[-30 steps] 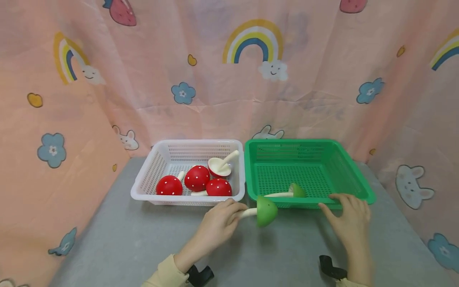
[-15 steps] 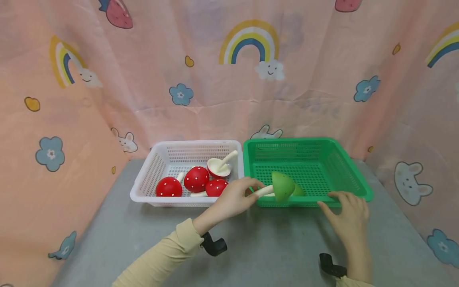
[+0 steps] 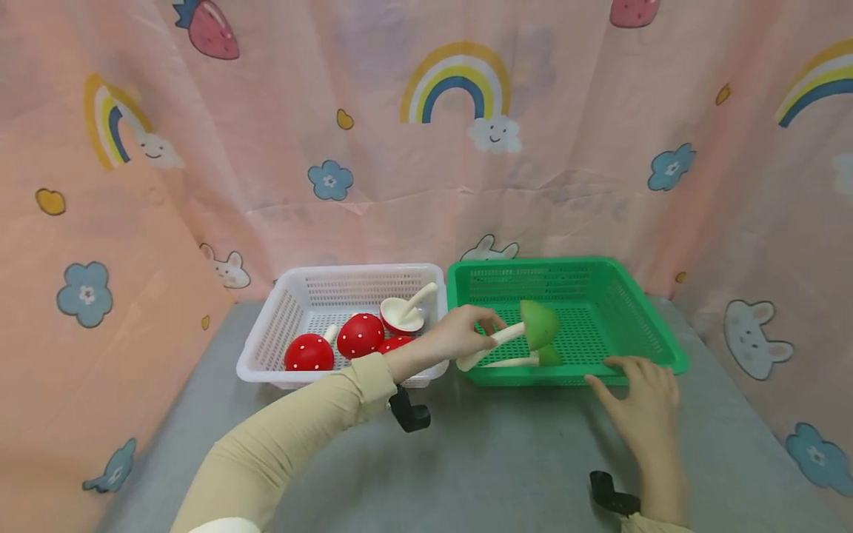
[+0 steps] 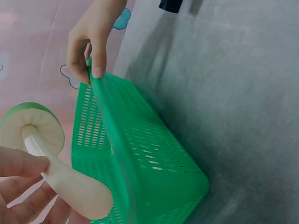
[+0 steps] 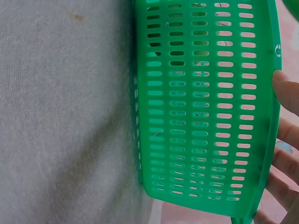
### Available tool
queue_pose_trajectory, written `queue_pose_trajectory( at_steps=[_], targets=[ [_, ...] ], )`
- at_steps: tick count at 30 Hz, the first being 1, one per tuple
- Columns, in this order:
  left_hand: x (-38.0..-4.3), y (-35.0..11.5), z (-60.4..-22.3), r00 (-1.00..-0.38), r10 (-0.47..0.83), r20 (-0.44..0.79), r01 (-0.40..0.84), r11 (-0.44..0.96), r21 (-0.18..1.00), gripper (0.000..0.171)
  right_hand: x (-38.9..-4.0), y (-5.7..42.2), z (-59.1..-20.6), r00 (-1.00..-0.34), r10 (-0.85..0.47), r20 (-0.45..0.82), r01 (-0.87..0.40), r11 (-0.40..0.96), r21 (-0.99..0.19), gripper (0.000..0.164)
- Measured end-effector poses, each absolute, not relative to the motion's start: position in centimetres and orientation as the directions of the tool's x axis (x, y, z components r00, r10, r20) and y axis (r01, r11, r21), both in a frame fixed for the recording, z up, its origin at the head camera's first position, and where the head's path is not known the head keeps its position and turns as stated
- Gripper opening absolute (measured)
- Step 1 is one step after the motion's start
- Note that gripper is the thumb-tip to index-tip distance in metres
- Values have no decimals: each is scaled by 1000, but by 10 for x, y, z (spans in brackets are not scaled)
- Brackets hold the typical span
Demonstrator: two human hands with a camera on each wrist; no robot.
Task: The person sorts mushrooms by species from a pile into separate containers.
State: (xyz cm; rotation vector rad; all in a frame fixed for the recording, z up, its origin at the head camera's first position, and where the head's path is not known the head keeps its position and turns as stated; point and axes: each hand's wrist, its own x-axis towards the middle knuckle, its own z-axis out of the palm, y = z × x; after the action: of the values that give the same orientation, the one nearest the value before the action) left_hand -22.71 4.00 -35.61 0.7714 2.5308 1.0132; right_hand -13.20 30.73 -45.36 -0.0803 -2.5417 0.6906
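My left hand pinches the pale stem of a toy mushroom with a green cap. It holds this mushroom tilted over the near left part of the green basket. In the left wrist view, the thumb and fingers close on the stem of the mushroom, cap pointing away. A second green-capped mushroom lies inside the basket along its front wall. At the basket's front rim, to the right, my right hand grips the edge. The right wrist view has its fingers on the rim of the basket.
A white basket stands left of the green one, holding several red-capped mushrooms with white dots. My left forearm crosses in front of it and partly hides one. Both baskets sit on a grey tabletop before a pink patterned curtain.
My left hand has carried the green-capped mushroom up and to the right, from in front of the baskets to over the green basket. My right hand stays on the rim.
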Motion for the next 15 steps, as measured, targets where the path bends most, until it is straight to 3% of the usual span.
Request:
queue_pose_trajectory(
  at_steps=[9,15],
  targets=[
    [-255,59,-363,-825,525,-208,208,624,753,29,-131,306,-453,-882,184,434,-63,866,-496,41],
    [-266,69,-374,-849,477,-228,182,669,720,28,-130,306,-452,-881,184,435,-62,868,-493,41]
  ],
)
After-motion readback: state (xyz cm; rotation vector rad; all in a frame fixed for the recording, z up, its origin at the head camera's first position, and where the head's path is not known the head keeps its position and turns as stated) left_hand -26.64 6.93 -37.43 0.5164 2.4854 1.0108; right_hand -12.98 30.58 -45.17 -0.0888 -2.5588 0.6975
